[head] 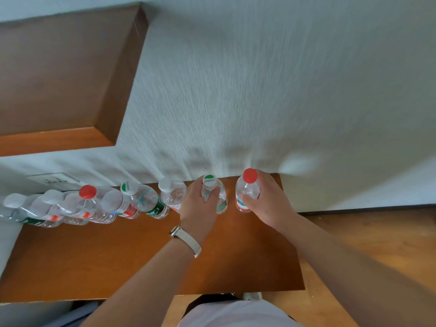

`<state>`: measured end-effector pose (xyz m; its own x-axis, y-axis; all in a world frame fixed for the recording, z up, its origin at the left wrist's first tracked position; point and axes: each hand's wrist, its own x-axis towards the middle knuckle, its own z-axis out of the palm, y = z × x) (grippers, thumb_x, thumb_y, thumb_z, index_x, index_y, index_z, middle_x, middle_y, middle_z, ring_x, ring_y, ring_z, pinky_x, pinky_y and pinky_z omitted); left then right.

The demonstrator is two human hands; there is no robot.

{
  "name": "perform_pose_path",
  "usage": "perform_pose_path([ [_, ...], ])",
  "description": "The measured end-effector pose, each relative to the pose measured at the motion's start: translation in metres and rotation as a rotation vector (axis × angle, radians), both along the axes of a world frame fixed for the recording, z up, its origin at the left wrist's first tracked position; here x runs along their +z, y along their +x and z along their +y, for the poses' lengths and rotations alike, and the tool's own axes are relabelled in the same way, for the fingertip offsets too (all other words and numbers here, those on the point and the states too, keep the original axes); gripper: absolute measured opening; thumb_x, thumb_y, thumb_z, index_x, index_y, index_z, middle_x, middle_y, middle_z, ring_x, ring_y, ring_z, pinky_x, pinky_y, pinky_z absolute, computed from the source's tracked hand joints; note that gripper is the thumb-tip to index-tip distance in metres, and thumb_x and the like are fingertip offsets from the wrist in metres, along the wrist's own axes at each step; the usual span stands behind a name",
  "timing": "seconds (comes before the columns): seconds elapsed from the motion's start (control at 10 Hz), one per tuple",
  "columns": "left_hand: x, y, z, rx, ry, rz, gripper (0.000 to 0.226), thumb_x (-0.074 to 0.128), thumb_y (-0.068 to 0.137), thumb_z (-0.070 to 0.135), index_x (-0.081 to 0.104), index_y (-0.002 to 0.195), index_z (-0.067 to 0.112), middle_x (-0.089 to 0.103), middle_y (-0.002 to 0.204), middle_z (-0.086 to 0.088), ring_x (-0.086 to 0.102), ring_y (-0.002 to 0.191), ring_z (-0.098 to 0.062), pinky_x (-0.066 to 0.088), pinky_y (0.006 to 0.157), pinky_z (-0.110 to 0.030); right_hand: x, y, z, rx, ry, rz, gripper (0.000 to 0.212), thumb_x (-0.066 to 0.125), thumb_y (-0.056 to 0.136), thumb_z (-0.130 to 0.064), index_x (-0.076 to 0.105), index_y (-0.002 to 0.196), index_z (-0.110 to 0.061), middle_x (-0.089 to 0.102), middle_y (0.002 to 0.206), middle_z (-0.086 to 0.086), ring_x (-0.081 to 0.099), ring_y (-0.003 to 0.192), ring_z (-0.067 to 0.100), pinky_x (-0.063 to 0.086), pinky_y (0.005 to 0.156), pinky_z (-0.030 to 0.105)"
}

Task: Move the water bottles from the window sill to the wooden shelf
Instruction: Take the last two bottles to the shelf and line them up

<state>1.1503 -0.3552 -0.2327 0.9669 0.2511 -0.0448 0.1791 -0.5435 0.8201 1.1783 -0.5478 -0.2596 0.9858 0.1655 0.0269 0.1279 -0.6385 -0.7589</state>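
Shelf [118, 256]: wood, smooth, orange-brown varnish with a soft sheen.
Bottles [151, 199]: clear plastic, glossy, ribbed in places.
Caps [87, 191]: opaque plastic, smooth.
Wall [259, 90]: pale covering, matt, finely streaked and rough.
Niche [59, 79]: brown wood panels, matt.
Floor [377, 232]: light wood boards, slight gloss.
Strap [188, 240]: pale, matt; material unclear.

Wall [259, 90]: white, streaked texture, beyond left hand [198, 204] and right hand [266, 201] | Recess [59, 74]: brown, wood-lined, well up-left of left hand | Socket plate [54, 179]: white, wall-mounted, far left of left hand | Watch [186, 239]: pale strap, just behind left hand | Floor [377, 232]: wood boards, right of right hand
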Motion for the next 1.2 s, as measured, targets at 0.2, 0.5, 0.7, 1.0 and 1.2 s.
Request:
perform_pose_path([
  [0.2,0.001,0.010,0.006,-0.006,0.008,-0.019,0.023,0.057,0.096,0.039,0.061,0.115,0.028,0.066,0.100,0.014,0.058,0.092,-0.002,0.050,0.077,-0.029,-0.001,0.006,0.009,0.035,-0.021,0.009,0.050,0.074,0.081,-0.035,0.048,0.123,-0.028,0.053,0.110,-0.013,0.053,0.096,0.005,0.040,0.078,0.013],
  [0.5,0.001,0.011,0.011,-0.036,0.023,0.003,0.030,0.058,0.095,0.038,0.060,0.122,0.025,0.067,0.108,0.010,0.062,0.100,-0.012,0.055,0.086,-0.042,0.003,-0.002,0.016,-0.004,-0.059,-0.010,0.045,0.071,0.082,-0.039,0.044,0.117,-0.033,0.047,0.105,-0.021,0.050,0.097,-0.004,0.038,0.074,0.009],
  [0.7,0.000,0.011,0.016,-0.032,0.060,-0.006,0.034,0.061,0.092,0.043,0.062,0.121,0.025,0.066,0.110,0.011,0.060,0.101,-0.009,0.052,0.084,-0.032,0.002,-0.006,0.021,-0.069,-0.102,0.024,0.053,0.072,0.080,-0.045,0.041,0.122,-0.033,0.046,0.106,-0.018,0.052,0.091,0.000,0.036,0.070,0.007],
  [1.0,0.008,0.002,0.021,-0.077,0.058,-0.042,0.063,0.064,0.090,0.047,0.038,0.144,0.027,0.052,0.141,0.000,0.053,0.123,-0.018,0.050,0.098,-0.038,0.010,-0.009,0.019,-0.119,-0.113,0.086,0.075,0.065,0.076,-0.062,0.025,0.136,-0.041,0.039,0.123,-0.021,0.043,0.105,0.000,0.036,0.085,0.020],
  [1.2,0.036,-0.022,0.033,-0.221,0.314,-0.238,0.053,0.059,0.095,0.040,0.045,0.144,0.024,0.044,0.150,0.000,0.040,0.136,-0.019,0.033,0.106,-0.031,0.042,-0.020,0.012,-0.047,-0.189,-0.088,0.066,0.048,0.081,-0.064,0.033,0.137,-0.032,0.046,0.136,-0.008,0.045,0.112,0.009,0.036,0.088,0.027],
])
